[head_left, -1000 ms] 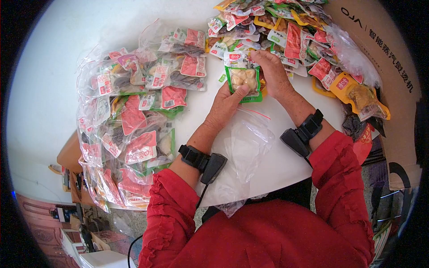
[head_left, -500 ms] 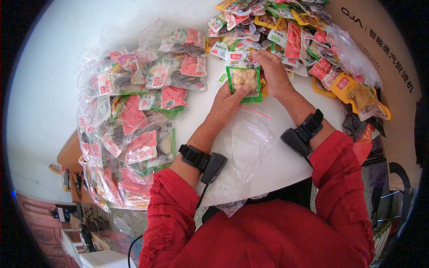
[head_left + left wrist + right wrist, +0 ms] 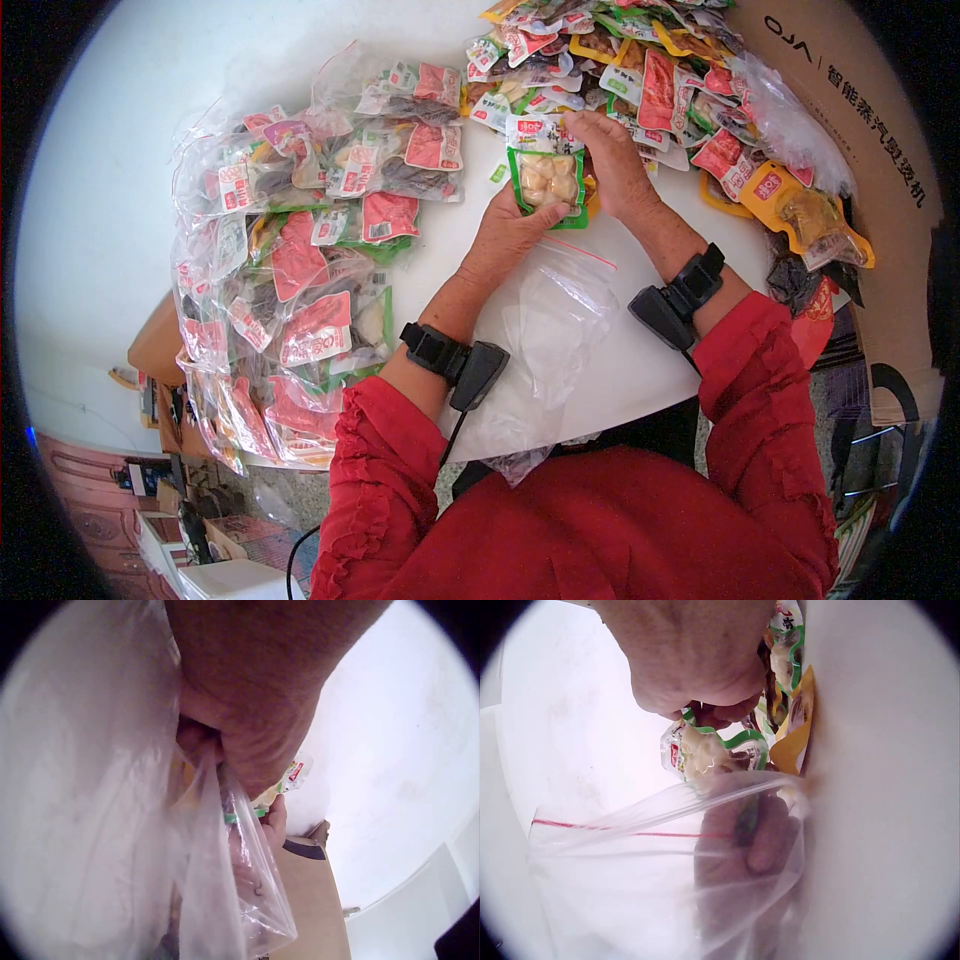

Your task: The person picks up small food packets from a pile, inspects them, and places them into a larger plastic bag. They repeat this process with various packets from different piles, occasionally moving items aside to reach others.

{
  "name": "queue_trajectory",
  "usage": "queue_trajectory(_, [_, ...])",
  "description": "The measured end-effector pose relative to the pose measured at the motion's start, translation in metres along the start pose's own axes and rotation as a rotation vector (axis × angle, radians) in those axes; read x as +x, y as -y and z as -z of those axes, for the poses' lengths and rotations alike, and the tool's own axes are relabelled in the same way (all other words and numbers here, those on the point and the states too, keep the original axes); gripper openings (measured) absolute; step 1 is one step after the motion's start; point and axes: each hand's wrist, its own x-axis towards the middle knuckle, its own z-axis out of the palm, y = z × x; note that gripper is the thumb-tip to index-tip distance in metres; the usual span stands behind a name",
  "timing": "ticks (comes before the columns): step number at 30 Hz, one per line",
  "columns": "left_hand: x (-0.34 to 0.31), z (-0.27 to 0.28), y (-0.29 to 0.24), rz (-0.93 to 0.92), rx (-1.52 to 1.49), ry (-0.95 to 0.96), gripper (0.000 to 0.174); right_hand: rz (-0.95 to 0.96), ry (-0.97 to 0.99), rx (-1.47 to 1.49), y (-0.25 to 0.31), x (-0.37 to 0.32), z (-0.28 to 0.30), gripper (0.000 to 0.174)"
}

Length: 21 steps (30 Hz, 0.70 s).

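Note:
A clear-fronted snack packet (image 3: 548, 180) with green edging and pale chunks inside is held upright in front of me. My left hand (image 3: 508, 232) grips it at the bottom, thumb across the lower front. At its upper right corner, my right hand (image 3: 612, 165) pinches the packet's edge. Behind it shows the yellow edge of another packet (image 3: 795, 742), partly hidden by the hands. A clear zip bag (image 3: 550, 315) with a red seal line hangs just below the left hand; in the right wrist view, that hand shows through its film.
Filled clear bags of packets (image 3: 310, 270) cover the left side of the white table (image 3: 640, 355). Loose snack packets (image 3: 655, 90) are heaped at the back right, with a yellow-edged packet (image 3: 800, 210) at the near end. A cardboard box (image 3: 860, 150) stands beyond them.
My left thumb has slid down from the middle of the packet's front to its lower edge. The packet and the zip bag have shifted slightly right.

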Motion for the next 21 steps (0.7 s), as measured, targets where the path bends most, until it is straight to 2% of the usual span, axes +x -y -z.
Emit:
queue_trajectory(9, [0.000,0.000,0.001,-0.014,-0.043,0.007,0.035,-0.020,-0.011,0.012,0.002,-0.001,-0.001,0.031])
queue_trajectory(15, [0.000,-0.001,-0.004,-0.013,-0.047,0.005,0.035,-0.137,0.023,0.055,-0.001,0.003,0.004,0.027])
queue_trajectory(17, [0.000,-0.001,-0.003,-0.014,-0.061,-0.009,0.036,-0.045,0.107,-0.169,0.007,-0.001,0.002,0.025])
queue_trajectory(21, [-0.001,-0.002,-0.007,-0.015,-0.083,-0.040,0.037,0.068,0.220,-0.303,-0.002,0.004,0.002,0.022])
